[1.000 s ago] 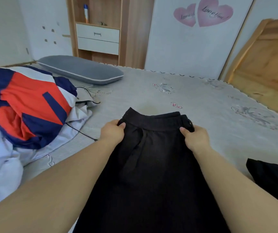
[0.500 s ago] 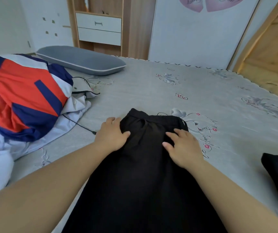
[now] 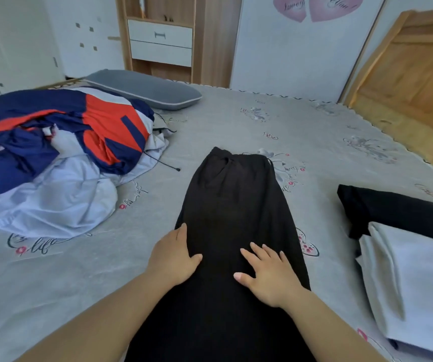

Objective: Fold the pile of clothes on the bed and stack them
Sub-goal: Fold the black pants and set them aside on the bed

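Black trousers [image 3: 236, 202] lie flat and lengthwise on the grey bedsheet [image 3: 314, 131], waistband at the far end. My left hand [image 3: 174, 257] lies flat on their left edge, fingers straight. My right hand [image 3: 269, 273] presses flat on the cloth with fingers spread. A loose pile of clothes [image 3: 53, 158], navy, red and pale blue, is heaped at the left. At the right a folded white garment [image 3: 414, 280] lies on a folded black one [image 3: 398, 210].
A grey pillow [image 3: 144, 88] lies at the head of the bed. A wooden cabinet with white drawers [image 3: 160, 40] stands behind it. A wooden bed frame [image 3: 414, 74] leans at the far right. A thin black cord [image 3: 163, 163] trails from the pile.
Both hands let go of the waistband and slid down the trousers toward me, flattening the cloth. The view tilted down and the folded stack at right came into sight.
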